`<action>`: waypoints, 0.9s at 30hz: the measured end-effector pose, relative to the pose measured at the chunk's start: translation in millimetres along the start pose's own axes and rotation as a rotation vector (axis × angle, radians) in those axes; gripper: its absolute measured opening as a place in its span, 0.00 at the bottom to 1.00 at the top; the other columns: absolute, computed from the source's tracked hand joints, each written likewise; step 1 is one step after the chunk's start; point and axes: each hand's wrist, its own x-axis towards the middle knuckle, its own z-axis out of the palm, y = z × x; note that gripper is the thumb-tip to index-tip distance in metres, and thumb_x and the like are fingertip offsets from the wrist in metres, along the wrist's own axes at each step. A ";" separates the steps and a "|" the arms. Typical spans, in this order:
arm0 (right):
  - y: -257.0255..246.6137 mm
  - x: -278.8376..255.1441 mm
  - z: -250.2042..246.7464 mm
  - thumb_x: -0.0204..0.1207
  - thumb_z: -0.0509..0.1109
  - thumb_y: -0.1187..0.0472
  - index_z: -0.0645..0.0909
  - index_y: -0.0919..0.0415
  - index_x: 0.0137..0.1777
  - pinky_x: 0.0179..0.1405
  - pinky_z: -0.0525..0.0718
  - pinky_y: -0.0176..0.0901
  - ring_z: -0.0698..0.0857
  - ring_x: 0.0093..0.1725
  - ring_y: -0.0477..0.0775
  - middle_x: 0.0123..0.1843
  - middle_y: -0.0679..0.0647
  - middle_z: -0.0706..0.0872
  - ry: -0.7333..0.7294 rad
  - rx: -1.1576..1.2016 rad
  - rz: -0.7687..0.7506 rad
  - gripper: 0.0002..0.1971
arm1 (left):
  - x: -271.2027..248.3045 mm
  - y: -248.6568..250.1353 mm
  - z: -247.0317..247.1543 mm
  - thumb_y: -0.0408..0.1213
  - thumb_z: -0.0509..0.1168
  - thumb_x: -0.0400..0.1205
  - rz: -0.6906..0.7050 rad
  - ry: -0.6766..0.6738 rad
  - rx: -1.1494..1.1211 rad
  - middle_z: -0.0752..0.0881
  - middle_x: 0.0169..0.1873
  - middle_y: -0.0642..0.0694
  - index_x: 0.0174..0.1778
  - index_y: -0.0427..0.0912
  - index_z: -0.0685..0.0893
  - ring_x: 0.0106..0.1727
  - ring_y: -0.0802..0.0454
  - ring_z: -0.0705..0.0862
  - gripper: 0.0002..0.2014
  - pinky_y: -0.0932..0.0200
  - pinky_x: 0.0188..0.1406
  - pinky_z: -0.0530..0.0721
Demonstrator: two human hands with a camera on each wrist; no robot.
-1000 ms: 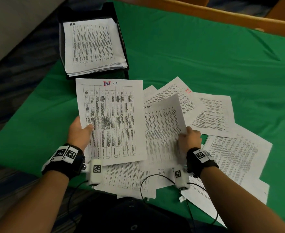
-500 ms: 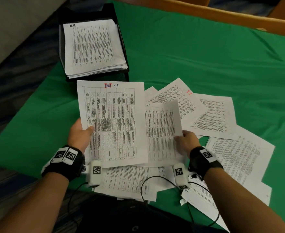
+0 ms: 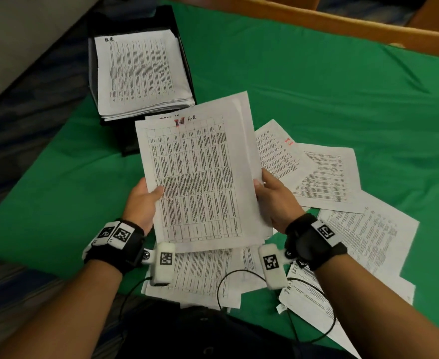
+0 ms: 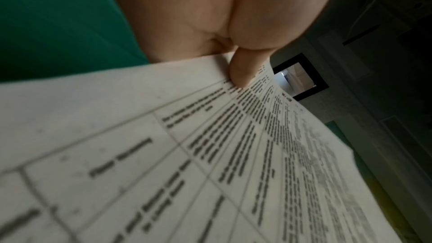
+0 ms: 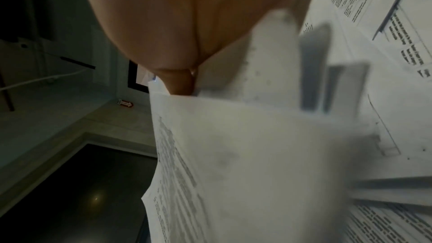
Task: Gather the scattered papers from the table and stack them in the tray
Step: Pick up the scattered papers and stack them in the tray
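Note:
Both hands hold a small bundle of printed sheets [image 3: 197, 174] lifted above the green table. My left hand [image 3: 146, 200] grips its left edge, thumb on top; the left wrist view shows that thumb [image 4: 243, 73] pressing the top sheet [image 4: 210, 154]. My right hand [image 3: 270, 195] grips the right edge, and its thumb [image 5: 180, 82] lies on the paper [image 5: 257, 154] in the right wrist view. The black tray [image 3: 183, 60] stands at the far left with a stack of papers [image 3: 140, 73] in it. Several loose sheets [image 3: 324, 177] lie scattered to the right and near me.
A green cloth [image 3: 317, 86] covers the table, bounded by a wooden edge [image 3: 342, 24] at the back. More sheets [image 3: 208, 275] lie under my wrists near the front edge. Black cables [image 3: 239, 278] run from the wrist cameras across them.
My right hand has brought its sheet to the left and joined it behind the sheet in my left hand. The bundle has risen off the table and tilted, now held by both hands.

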 end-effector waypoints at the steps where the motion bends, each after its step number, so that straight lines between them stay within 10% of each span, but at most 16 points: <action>1: 0.2 -0.4 1.0 0.87 0.57 0.60 0.81 0.54 0.65 0.63 0.83 0.65 0.88 0.60 0.64 0.60 0.58 0.89 0.006 0.009 0.001 0.13 | -0.4 0.2 -0.5 0.28 0.56 0.85 0.006 0.006 0.005 0.84 0.64 0.46 0.68 0.46 0.78 0.63 0.46 0.83 0.17 0.40 0.67 0.78; 7: 3.3 -5.2 11.1 0.77 0.66 0.40 0.72 0.48 0.69 0.63 0.83 0.65 0.88 0.61 0.57 0.63 0.52 0.87 -0.081 -0.205 0.004 0.24 | -0.2 4.9 -2.3 0.32 0.59 0.84 0.083 0.083 0.092 0.84 0.59 0.50 0.62 0.50 0.76 0.60 0.48 0.83 0.13 0.38 0.66 0.79; 13: -6.4 2.8 23.4 0.83 0.61 0.65 0.74 0.46 0.63 0.63 0.83 0.64 0.88 0.58 0.60 0.59 0.55 0.88 -0.039 -0.182 -0.021 0.14 | -1.2 11.3 -17.6 0.29 0.59 0.84 0.077 -0.011 -0.045 0.85 0.62 0.46 0.64 0.48 0.76 0.63 0.45 0.84 0.15 0.37 0.66 0.78; 17: -10.4 7.0 37.3 0.85 0.62 0.63 0.73 0.55 0.67 0.61 0.84 0.66 0.88 0.58 0.61 0.61 0.58 0.88 -0.023 -0.159 -0.020 0.13 | 4.4 14.6 -27.3 0.30 0.59 0.84 0.141 0.086 0.014 0.87 0.58 0.50 0.53 0.57 0.80 0.60 0.48 0.85 0.14 0.38 0.64 0.80; 22: -9.5 5.2 66.7 0.86 0.57 0.62 0.69 0.57 0.67 0.25 0.83 0.50 0.86 0.31 0.64 0.48 0.63 0.90 -0.124 -0.213 0.089 0.11 | 26.2 35.0 -50.3 0.31 0.59 0.84 0.166 0.164 0.025 0.87 0.55 0.51 0.52 0.54 0.80 0.57 0.49 0.86 0.12 0.40 0.63 0.82; 27: -46.6 36.9 97.8 0.86 0.56 0.63 0.71 0.56 0.66 0.24 0.76 0.44 0.77 0.31 0.54 0.45 0.60 0.85 -0.016 -0.264 0.002 0.11 | 53.4 66.7 -77.8 0.32 0.59 0.85 0.167 0.085 -0.071 0.87 0.56 0.44 0.63 0.47 0.76 0.55 0.48 0.87 0.12 0.43 0.57 0.85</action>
